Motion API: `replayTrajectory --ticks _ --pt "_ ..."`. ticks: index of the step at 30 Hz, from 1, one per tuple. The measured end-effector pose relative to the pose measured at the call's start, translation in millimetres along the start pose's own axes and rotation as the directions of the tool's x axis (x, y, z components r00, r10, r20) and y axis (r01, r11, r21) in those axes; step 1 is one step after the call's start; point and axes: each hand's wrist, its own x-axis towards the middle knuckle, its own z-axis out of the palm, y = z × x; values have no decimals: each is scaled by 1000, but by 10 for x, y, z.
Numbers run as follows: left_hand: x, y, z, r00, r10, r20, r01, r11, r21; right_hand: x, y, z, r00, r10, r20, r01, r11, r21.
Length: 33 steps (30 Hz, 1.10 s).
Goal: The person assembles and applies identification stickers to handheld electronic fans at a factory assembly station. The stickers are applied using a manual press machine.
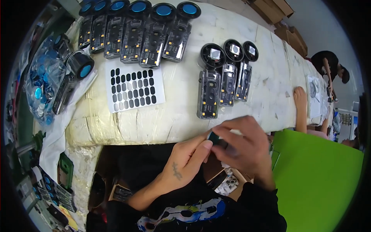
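Note:
At the table's near edge, my left hand (186, 164) is closed with thumb and fingers pinching a small dark piece with a teal face and a pale rim (212, 137). Most of that piece is hidden by the fingers, so its kind does not show. My right hand (245, 145) curls over it from the right, its fingers bent and smeared by motion. Just beyond my hands stand three clear-bodied devices (209, 94) with black round heads and a pale square at each centre. Farther left lies a white sheet of black oval stickers (135, 89).
Several similar devices with blue discs (154, 42) line the far left. A plastic bag of blue discs (40, 83) lies beside a blue-faced device (82, 67). A green panel (317, 179) stands at right. Another person's arm (300, 110) rests on the table; one more person (328, 63) is farther off.

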Motion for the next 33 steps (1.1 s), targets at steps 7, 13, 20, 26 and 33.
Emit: replayTrajectory --ticks 7,13,20,26,33 --pt "48 0 -228 986 128 -102 -143 978 -152 845 699 -302 995 53 -79 -65 984 -163" --pt "17 11 -364 990 66 -125 -91 974 -208 1161 816 -304 992 88 89 -73 984 -164" --pt "11 -98 -496 990 120 -72 -140 870 -472 1273 777 -288 974 127 187 -93 979 -181" --pt "16 -75 -555 988 136 -75 -155 893 -422 1272 732 -350 974 130 183 -93 975 -200" --pt "15 -97 -591 990 103 -95 -134 898 -418 1230 766 -415 977 9 214 38 975 -217"
